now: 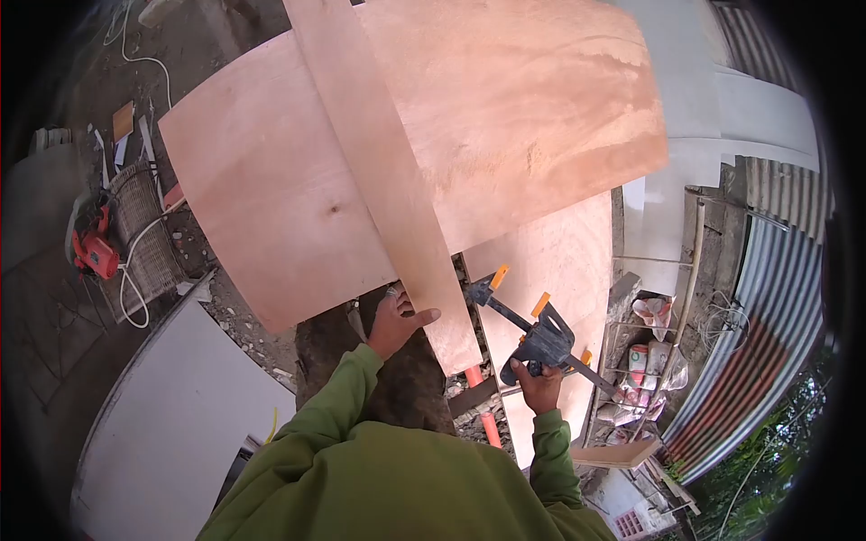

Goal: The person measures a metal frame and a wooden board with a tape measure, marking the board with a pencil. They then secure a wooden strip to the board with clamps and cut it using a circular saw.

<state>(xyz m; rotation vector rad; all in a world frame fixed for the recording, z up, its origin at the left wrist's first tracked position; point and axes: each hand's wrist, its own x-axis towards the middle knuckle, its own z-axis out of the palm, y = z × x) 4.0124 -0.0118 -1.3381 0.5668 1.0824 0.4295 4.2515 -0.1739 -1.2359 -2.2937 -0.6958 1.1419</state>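
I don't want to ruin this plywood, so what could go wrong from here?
The long strip lies across the plywood sheet with no visible fastening, so it might shift if bumped. Its near end juts past the sheet's edge, where your left hand could nudge it askew. The clamp in your right hand might scrape the wood.

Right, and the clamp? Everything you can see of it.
The clamp is a bar type: dark, metal-looking bar, black, plastic-looking body, orange parts. The right hand grips the body. The bar slants from upper left to lower right in view, over a plywood panel, one end near the narrow board. Contact with either wood piece isn't clear.
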